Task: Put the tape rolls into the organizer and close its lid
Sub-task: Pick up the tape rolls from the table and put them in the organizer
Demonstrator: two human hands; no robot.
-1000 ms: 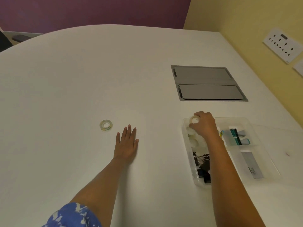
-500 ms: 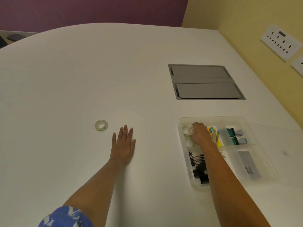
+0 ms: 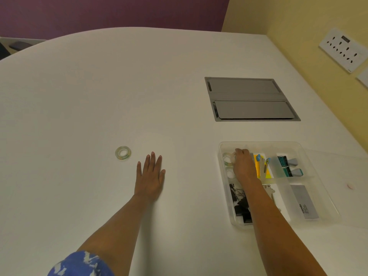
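A clear plastic organizer [image 3: 260, 144] lies open on the white table at the right, its see-through lid [image 3: 346, 176] folded out flat to the right. My right hand [image 3: 244, 165] is down in its far left compartment, fingers on a clear tape roll [image 3: 228, 158]. A second roll [image 3: 230, 173] lies just nearer in that compartment, partly hidden by the hand. One more clear tape roll [image 3: 123, 153] lies flat on the table to the left. My left hand [image 3: 150, 176] rests flat, fingers spread, just right of and nearer than that roll, not touching it.
The organizer also holds black binder clips [image 3: 240, 206], yellow sticky notes [image 3: 262, 168], teal clips [image 3: 286, 166] and a grey staple box [image 3: 303, 202]. A grey cable hatch [image 3: 249, 98] is set in the table behind it. A yellow wall with a socket panel [image 3: 343, 50] stands on the right.
My right hand has lowered the tape roll from above the organizer's rim into the far left compartment. The left hand stays flat on the table.
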